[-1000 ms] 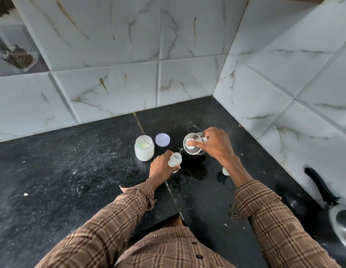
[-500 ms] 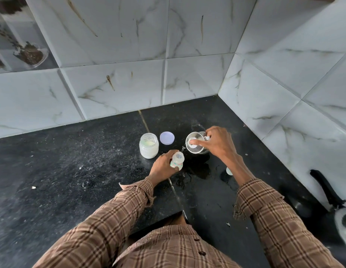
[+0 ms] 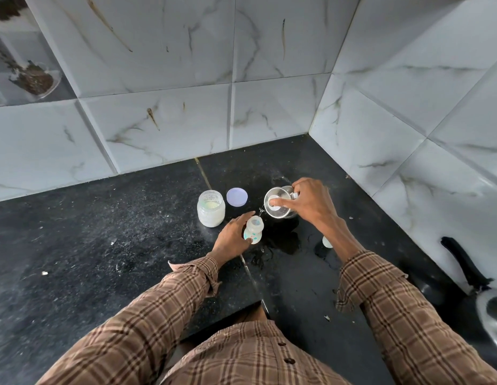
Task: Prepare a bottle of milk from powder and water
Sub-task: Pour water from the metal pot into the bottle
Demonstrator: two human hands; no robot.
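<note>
A small clear baby bottle (image 3: 253, 229) stands open on the black counter (image 3: 103, 232). My left hand (image 3: 233, 238) grips its side. My right hand (image 3: 307, 202) holds a steel cup (image 3: 278, 202) tilted toward the bottle's mouth, thumb inside the rim, and a thin stream of water runs from the cup's lip into the bottle. To the left stands an open jar of milk powder (image 3: 211, 208), with its pale lilac lid (image 3: 236, 197) lying flat beside it.
A small white cap or teat (image 3: 327, 242) sits right of my right forearm. Spilled water wets the counter around the bottle. Tiled walls meet in the corner behind. A steel pan with a black handle (image 3: 464, 265) lies at the far right.
The cup has stayed tilted over the bottle and water keeps running. My left fingers have shifted slightly on the bottle. The camera view has drifted a little.
</note>
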